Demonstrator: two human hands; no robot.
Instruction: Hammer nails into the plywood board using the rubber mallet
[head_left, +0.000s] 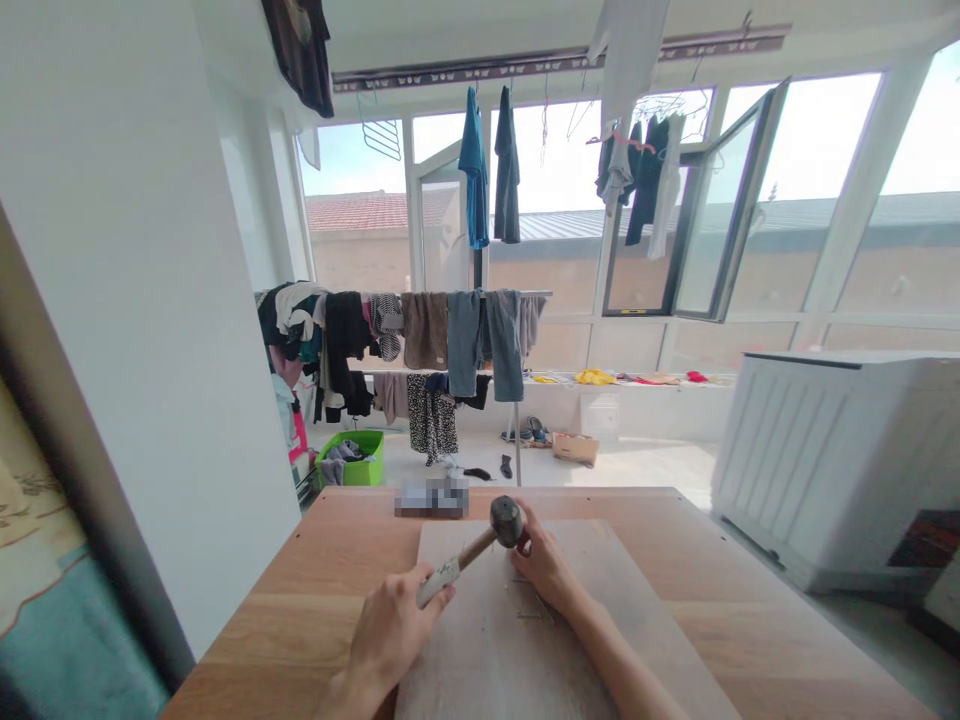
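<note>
At the centre of the table (pixel 300 600), on a pale board (pixel 600 620), the hammer (pixel 491 535) is the thing to watch. Its dark head hangs just above the board, its wooden handle running back toward seven o'clock into the left hand (pixel 390 625). That grip is clenched firmly round the handle's pale end. Right beside the head, at about three o'clock of it, the right hand (pixel 544 570) rests with its fingers pinched together low on the board; what they pinch is too small to make out, so whether that grip grasps anything I cannot tell.

Down on the board, just toward five o'clock from the hammer head, a few thin nails (pixel 534 612) lie loose. As a judgement: the work looks early or mid-way, with hammer poised, loose nails waiting, and no driven nail that I can clearly pick out.

Further out at twelve o'clock, a blurred patch sits on the far table edge. Beyond it a drying rack (pixel 450 335) is loaded with clothes, a green basket (pixel 352 460) stands on the floor at eleven o'clock, and a white cabinet (pixel 832 450) fills two o'clock.
</note>
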